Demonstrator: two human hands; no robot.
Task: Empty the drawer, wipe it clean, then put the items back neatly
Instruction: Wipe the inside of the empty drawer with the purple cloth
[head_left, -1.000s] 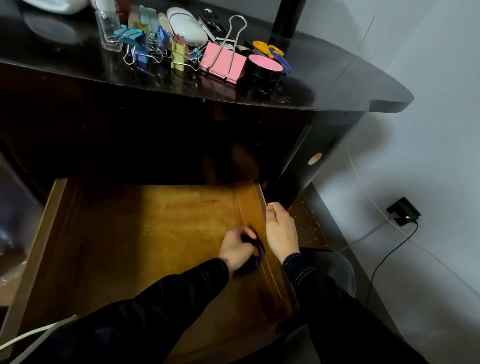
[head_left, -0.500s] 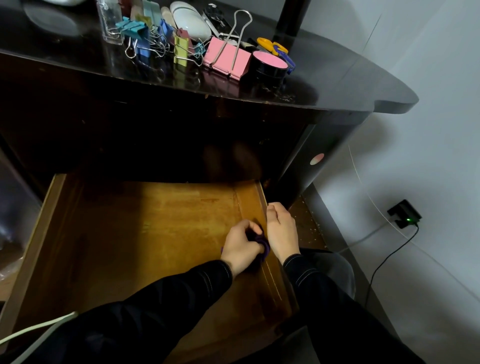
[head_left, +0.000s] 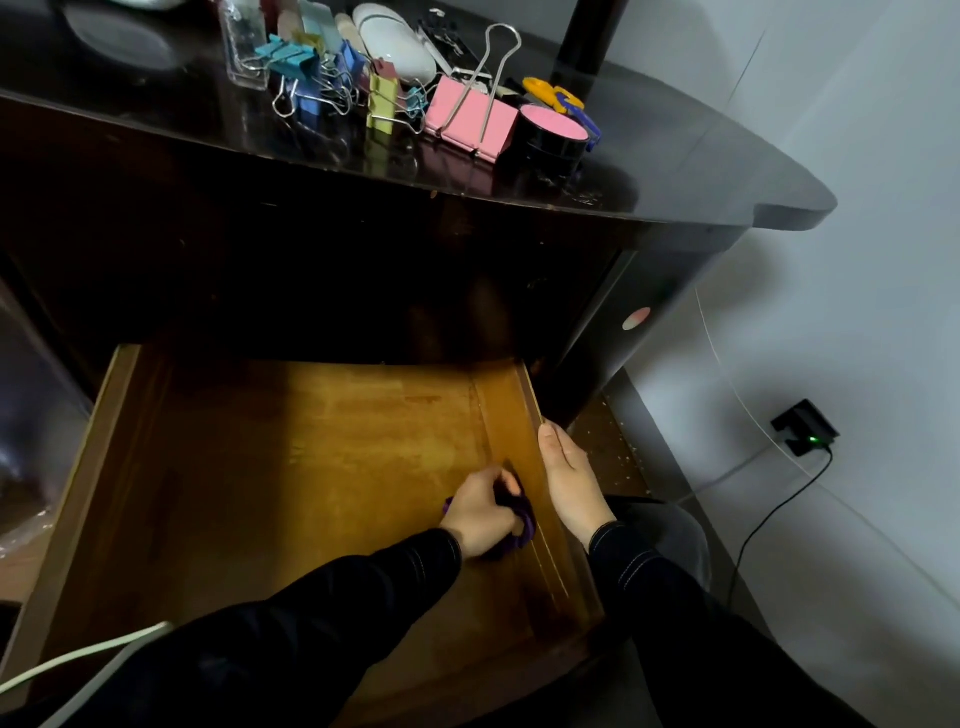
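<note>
The wooden drawer (head_left: 291, 467) stands pulled out with nothing lying on its bare bottom. My left hand (head_left: 480, 512) grips a purple cloth (head_left: 519, 525) against the drawer floor, right beside the right side wall. My right hand (head_left: 569, 475) rests on top of that right wall (head_left: 511, 410), fingers pointing towards the desk. On the black desk top (head_left: 675, 171) above lie the drawer's items: several coloured binder clips (head_left: 311, 78), a large pink binder clip (head_left: 470, 122), a round black tin with a pink lid (head_left: 553, 137), scissors with yellow and blue handles (head_left: 558, 98) and a white oval case (head_left: 400, 47).
A clear plastic box (head_left: 241, 52) stands at the left of the clips. A white wall lies to the right, with a black plug (head_left: 802, 428) and its cable low down. A white cable (head_left: 83, 660) crosses the lower left corner. Clear plastic wrap (head_left: 31, 431) sits left of the drawer.
My left hand rubbed the cloth a short way along the right wall, first towards the desk, then slightly back. My right hand stayed on the wall's top edge.
</note>
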